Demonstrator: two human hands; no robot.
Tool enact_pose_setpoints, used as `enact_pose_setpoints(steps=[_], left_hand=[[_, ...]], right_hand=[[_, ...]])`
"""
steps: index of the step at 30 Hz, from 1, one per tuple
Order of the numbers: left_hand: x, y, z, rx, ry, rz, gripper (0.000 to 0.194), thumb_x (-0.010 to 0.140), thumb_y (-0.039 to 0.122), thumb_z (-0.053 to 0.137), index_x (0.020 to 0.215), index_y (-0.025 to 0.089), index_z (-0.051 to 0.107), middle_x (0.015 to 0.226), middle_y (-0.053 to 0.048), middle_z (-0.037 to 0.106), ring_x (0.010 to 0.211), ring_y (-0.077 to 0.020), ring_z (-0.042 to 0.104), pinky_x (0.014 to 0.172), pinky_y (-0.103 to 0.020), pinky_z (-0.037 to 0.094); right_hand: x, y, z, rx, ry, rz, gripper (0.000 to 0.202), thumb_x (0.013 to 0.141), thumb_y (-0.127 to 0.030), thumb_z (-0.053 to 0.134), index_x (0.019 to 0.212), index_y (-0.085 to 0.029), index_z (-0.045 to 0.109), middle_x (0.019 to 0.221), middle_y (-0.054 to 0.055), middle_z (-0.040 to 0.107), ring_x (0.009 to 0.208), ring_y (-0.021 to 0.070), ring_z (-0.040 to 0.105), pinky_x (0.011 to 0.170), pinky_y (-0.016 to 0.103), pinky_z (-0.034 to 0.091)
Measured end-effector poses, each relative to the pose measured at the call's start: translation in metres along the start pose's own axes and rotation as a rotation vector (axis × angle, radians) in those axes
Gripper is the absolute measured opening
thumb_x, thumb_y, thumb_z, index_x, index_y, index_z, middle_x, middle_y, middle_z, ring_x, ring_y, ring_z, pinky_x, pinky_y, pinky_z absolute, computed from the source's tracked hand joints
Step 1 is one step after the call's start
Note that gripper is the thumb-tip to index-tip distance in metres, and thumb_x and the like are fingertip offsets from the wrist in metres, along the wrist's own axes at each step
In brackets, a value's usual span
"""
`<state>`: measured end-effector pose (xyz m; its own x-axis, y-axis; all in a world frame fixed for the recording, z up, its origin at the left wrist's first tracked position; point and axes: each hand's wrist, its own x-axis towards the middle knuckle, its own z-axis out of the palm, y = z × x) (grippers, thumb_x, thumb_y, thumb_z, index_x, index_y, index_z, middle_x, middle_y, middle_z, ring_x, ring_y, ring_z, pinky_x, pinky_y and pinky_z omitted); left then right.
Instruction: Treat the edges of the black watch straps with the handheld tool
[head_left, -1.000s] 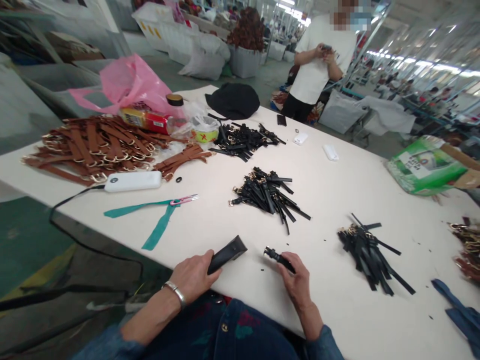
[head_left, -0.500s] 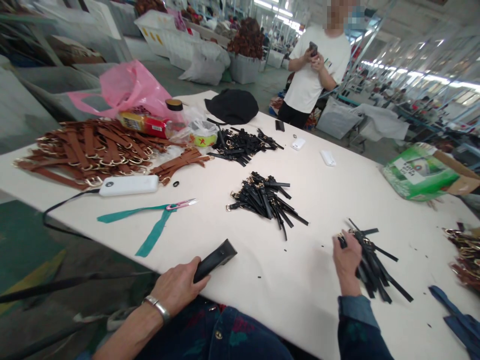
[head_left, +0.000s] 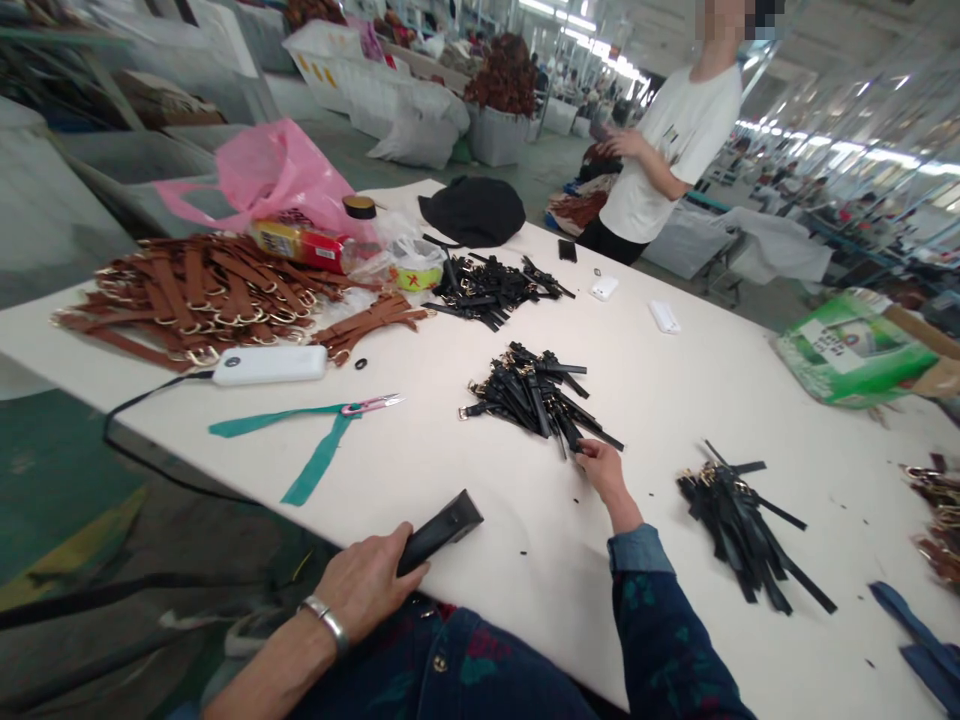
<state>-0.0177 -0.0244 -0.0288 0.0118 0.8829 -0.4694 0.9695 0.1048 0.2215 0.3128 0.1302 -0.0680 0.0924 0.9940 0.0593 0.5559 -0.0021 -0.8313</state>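
Observation:
My left hand (head_left: 367,585), with a metal bangle at the wrist, is wrapped round a black handheld tool (head_left: 441,532) whose wide, squared end points away to the right. At the near edge of the middle pile of black buckled straps (head_left: 525,392), my right hand (head_left: 606,472) pinches the end of one black strap (head_left: 571,438). That strap still lies among the others. To the right of my right hand is a second pile of black straps (head_left: 742,535), fanned towards me.
Brown buckled straps (head_left: 187,290) lie at left beside a white power bank (head_left: 270,366) and pink thread snips (head_left: 373,404) with teal ribbon. Farther back are a black cap (head_left: 476,212) and more black straps (head_left: 487,285). A green box (head_left: 855,350) sits at right; a person (head_left: 667,150) stands beyond.
My right hand has left the right-hand pile and moved left to the middle pile, where it pinches a strap. My left hand keeps the tool. The person behind has turned and lowered their hands.

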Motion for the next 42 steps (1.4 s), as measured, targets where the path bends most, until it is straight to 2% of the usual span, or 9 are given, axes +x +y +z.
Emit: enact_pose_setpoints(steps=[4,9,13,18,23,26,31,35,42], left_hand=[[0.001,0.0,0.0,-0.009,0.002,0.008,0.039,0.076,0.05,0.034,0.098,0.021,0.048,0.082,-0.009,0.065,0.078,-0.0225,0.061,0.065,-0.031,0.042],[0.001,0.003,-0.007,-0.021,-0.01,-0.001,0.037,0.076,0.05,0.035,0.095,0.022,0.049,0.08,-0.007,0.065,0.075,-0.0214,0.061,0.062,-0.03,0.041],[-0.001,0.002,-0.017,-0.013,-0.008,-0.021,0.036,0.075,0.051,0.036,0.094,0.023,0.049,0.078,-0.006,0.065,0.074,-0.021,0.06,0.062,-0.029,0.04],[-0.003,-0.003,-0.024,0.012,0.017,-0.008,0.042,0.076,0.056,0.032,0.096,0.023,0.048,0.075,-0.006,0.064,0.071,-0.0212,0.06,0.06,-0.028,0.039],[-0.005,0.004,-0.024,0.036,-0.028,0.023,0.043,0.076,0.056,0.032,0.097,0.023,0.048,0.078,-0.007,0.064,0.074,-0.0218,0.06,0.062,-0.029,0.039],[-0.007,0.011,-0.022,0.045,-0.078,0.053,0.04,0.076,0.054,0.035,0.096,0.022,0.048,0.08,-0.006,0.064,0.075,-0.0211,0.06,0.063,-0.029,0.04],[-0.01,0.016,-0.012,0.054,-0.132,0.097,0.037,0.076,0.051,0.036,0.094,0.022,0.05,0.081,-0.006,0.065,0.076,-0.0208,0.06,0.064,-0.029,0.041],[-0.009,0.015,-0.002,0.034,-0.149,0.115,0.036,0.076,0.051,0.036,0.093,0.022,0.05,0.082,-0.006,0.065,0.077,-0.0203,0.06,0.066,-0.029,0.041],[-0.011,0.015,-0.012,0.0,-0.162,0.135,0.037,0.076,0.052,0.033,0.091,0.023,0.051,0.079,-0.005,0.064,0.073,-0.0189,0.059,0.061,-0.026,0.039]], right_hand=[[-0.01,0.001,-0.001,0.11,-0.127,0.098,0.024,0.075,-0.025,0.057,0.094,-0.011,0.056,0.083,0.005,0.06,0.066,0.0138,0.059,0.057,0.027,0.048],[-0.064,-0.004,-0.008,0.324,-0.342,0.239,0.026,0.068,-0.019,0.05,0.093,-0.015,0.054,0.059,-0.002,0.055,0.048,0.0104,0.05,0.045,0.021,0.037],[-0.11,-0.015,0.018,0.124,-0.433,0.111,0.02,0.069,-0.018,0.042,0.083,-0.018,0.057,0.059,-0.002,0.055,0.053,0.0119,0.049,0.048,0.022,0.036],[-0.14,-0.021,0.048,-0.277,-0.345,-0.09,0.024,0.07,-0.018,0.046,0.09,-0.026,0.057,0.075,-0.002,0.063,0.065,0.0144,0.055,0.059,0.024,0.038],[-0.146,-0.019,0.051,-0.493,-0.291,-0.194,0.016,0.07,-0.033,0.055,0.083,-0.023,0.056,0.069,0.001,0.062,0.064,0.0165,0.055,0.058,0.025,0.035],[-0.147,-0.019,0.052,-0.536,-0.28,-0.228,0.015,0.07,-0.032,0.055,0.079,-0.021,0.056,0.067,0.002,0.058,0.065,0.0168,0.052,0.06,0.026,0.034],[-0.15,-0.025,0.05,-0.516,-0.332,-0.287,0.014,0.072,-0.027,0.052,0.083,-0.019,0.054,0.071,0.003,0.056,0.072,0.0178,0.05,0.07,0.03,0.034],[-0.151,-0.022,0.045,-0.485,-0.407,-0.283,0.013,0.074,-0.024,0.054,0.086,-0.02,0.056,0.077,0.004,0.056,0.076,0.0186,0.05,0.07,0.03,0.036],[-0.15,-0.002,0.049,-0.332,-0.36,-0.26,0.024,0.076,-0.029,0.057,0.099,-0.025,0.059,0.083,0.004,0.057,0.079,0.0187,0.052,0.069,0.03,0.043]])
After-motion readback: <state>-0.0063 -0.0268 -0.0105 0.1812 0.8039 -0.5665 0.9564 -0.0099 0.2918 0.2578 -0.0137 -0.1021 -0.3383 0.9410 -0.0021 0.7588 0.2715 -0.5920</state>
